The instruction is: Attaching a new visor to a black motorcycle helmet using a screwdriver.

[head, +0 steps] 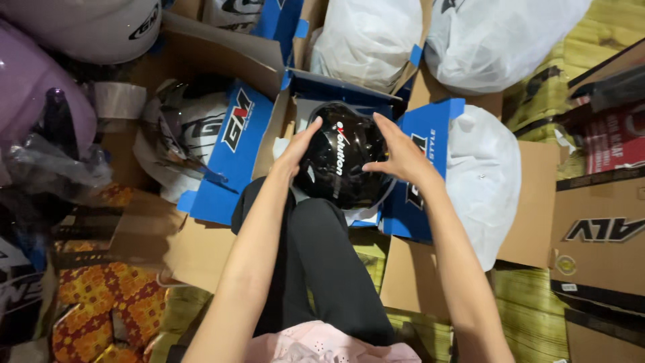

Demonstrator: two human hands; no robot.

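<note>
A glossy black helmet (341,161) sits over an open blue-and-brown cardboard box (430,134) just past my knees. My left hand (295,149) presses flat against the helmet's left side. On its right side lies my right hand (398,153), fingers spread over the shell. Both hands hold the helmet between them. White wrapping shows under the helmet, inside the box.
White bagged helmets (366,37) (497,40) (480,181) lie behind and to the right. At left are a pale purple helmet (30,94), a white helmet (94,27) and an open box flap (232,141). Brown cartons (598,235) stand at right. My black-trousered legs (316,262) stretch below.
</note>
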